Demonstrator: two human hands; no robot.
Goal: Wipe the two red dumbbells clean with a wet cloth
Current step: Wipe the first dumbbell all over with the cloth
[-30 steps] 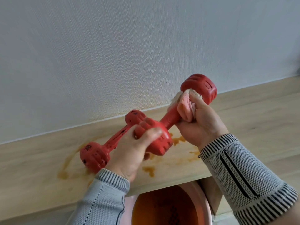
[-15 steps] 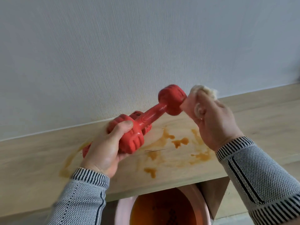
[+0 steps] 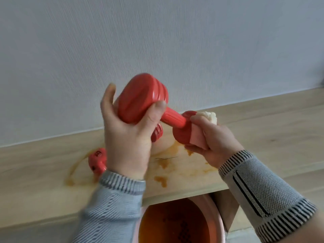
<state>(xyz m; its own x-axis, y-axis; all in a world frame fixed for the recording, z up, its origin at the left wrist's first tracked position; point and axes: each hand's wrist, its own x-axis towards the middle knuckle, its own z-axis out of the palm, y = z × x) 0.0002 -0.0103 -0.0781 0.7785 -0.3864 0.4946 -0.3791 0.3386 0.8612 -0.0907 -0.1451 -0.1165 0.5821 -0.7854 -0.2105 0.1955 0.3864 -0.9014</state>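
- Since half a second ago the left hand (image 3: 128, 135) has lifted and turned the dumbbell (image 3: 152, 113), so its near head now faces the camera and rises above the desk (image 3: 263, 130).
- Left fingers and thumb curl round that near head, clamped on it.
- Meanwhile the right hand (image 3: 215, 142) has dropped lower; it grips the cloth (image 3: 201, 130), pressed against the far head.
- Dumbbell: glossy red, ribbed handle, tilted down toward the right, held clear of the desk.
- Second dumbbell (image 3: 98, 161) lies on the desk behind the left wrist, largely hidden.
- Orange-brown stains (image 3: 163, 179) mark the desk under the hands.
- Below the desk edge sits a pink basin (image 3: 217, 213) of orange water.
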